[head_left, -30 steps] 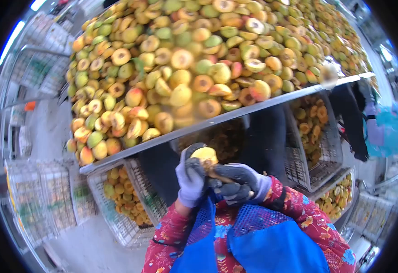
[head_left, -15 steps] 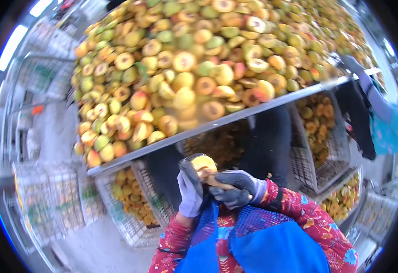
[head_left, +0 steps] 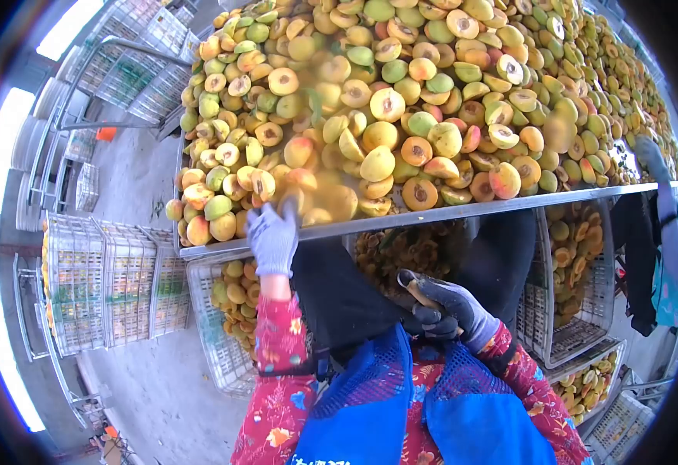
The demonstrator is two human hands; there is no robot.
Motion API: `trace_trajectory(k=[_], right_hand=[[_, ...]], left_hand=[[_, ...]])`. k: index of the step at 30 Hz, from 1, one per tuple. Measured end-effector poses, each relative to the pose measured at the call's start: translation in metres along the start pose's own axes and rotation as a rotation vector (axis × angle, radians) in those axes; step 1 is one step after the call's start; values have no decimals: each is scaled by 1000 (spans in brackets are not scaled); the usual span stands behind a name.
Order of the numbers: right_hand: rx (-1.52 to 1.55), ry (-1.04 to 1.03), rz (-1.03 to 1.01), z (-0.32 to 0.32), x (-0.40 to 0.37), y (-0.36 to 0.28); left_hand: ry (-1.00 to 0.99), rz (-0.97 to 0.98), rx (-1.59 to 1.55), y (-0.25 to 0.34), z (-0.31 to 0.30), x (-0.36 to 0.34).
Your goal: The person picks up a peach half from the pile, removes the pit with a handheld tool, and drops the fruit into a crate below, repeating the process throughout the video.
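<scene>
My left hand, in a pale lavender glove with dark fingertips, reaches to the front edge of the heap of halved peaches. Its fingers look spread at the nearest fruit, though the tips are partly blurred. Low in front of my blue apron, my right hand wears a grey and lavender glove. Its fingers are wrapped round a small tool with a wooden handle; the tool's working end cannot be made out. The peaches lie on a metal-edged table, many with cut faces up.
Below the table edge stand plastic crates of peaches, one at left and one at right. Dark pieces fill a container between my legs. Stacked crates stand left. A co-worker's gloved hand is at the table's right.
My left hand has left the cut peach that both hands worked on and moved up-left to the heap. My right hand has moved right with the tool. The view has shifted.
</scene>
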State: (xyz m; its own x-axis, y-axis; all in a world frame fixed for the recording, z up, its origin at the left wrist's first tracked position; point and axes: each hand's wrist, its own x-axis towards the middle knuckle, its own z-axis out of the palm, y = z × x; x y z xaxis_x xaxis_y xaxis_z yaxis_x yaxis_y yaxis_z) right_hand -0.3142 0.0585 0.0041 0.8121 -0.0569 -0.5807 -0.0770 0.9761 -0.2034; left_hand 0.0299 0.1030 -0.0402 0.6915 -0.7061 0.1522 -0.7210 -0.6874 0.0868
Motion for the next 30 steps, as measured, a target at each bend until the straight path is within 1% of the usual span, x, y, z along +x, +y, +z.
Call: trace_trajectory(k=[1, 2, 3, 5, 6, 9, 10, 11, 12, 13, 14, 17, 18, 20, 24, 25, 26, 27, 29, 30], right_hand=[[-69, 21, -18, -6, -3, 2], [-135, 42, -35, -8, -4, 3], [-193, 67, -70, -6, -6, 3], [-304, 118, -131, 2, -10, 5], [-393, 145, -192, 6, -9, 5], [-921, 253, -810, 12, 7, 13], [-1015, 260, -707, 26, 0, 4], [-1163, 296, -766, 32, 1, 2], [-1310, 334, -824, 38, 3, 2], [-1456, 374, -882, 43, 4, 1], [-1512, 330, -963, 46, 6, 0], [-1744, 434, -879, 54, 4, -1], [-1771, 451, -883, 53, 4, 0], [-1792, 461, -832, 53, 1, 2], [-1786, 406, -713, 49, -1, 7], [-1771, 391, -719, 46, 0, 9], [-1755, 375, -725, 43, 1, 13], [-1740, 359, -729, 41, 1, 16], [-1710, 311, -723, 43, -1, 13], [-1696, 287, -719, 44, -1, 11]], left_hand=[[135, 100, -147, 5, 18, 9], [118, 72, -189, 5, 31, 8], [99, 44, -229, 19, 25, 5], [84, 140, -516, 33, 13, -2], [76, 186, -659, 41, 6, -7], [-66, 21, -1424, 65, -26, -35], [-175, -59, -1524, 69, -42, -47], [-275, -111, -1607, 80, -66, -59], [-236, -8, -1563, 71, -45, -68], [-208, 89, -1433, 61, -24, -76], [-170, 179, -1304, 52, -2, -85], [-395, 35, -1464, 76, -46, -107], [-448, 40, -1474, 82, -60, -109], [-476, 74, -1454, 89, -67, -114], [-370, 135, -1320, 94, -61, -127], [-342, 140, -1281, 95, -60, -129], [-393, 12, -1403, 99, -61, -131], [-362, -9, -1388, 100, -57, -134], [-296, -53, -1360, 101, -46, -141], [-185, -108, -1331, 108, -50, -145]])
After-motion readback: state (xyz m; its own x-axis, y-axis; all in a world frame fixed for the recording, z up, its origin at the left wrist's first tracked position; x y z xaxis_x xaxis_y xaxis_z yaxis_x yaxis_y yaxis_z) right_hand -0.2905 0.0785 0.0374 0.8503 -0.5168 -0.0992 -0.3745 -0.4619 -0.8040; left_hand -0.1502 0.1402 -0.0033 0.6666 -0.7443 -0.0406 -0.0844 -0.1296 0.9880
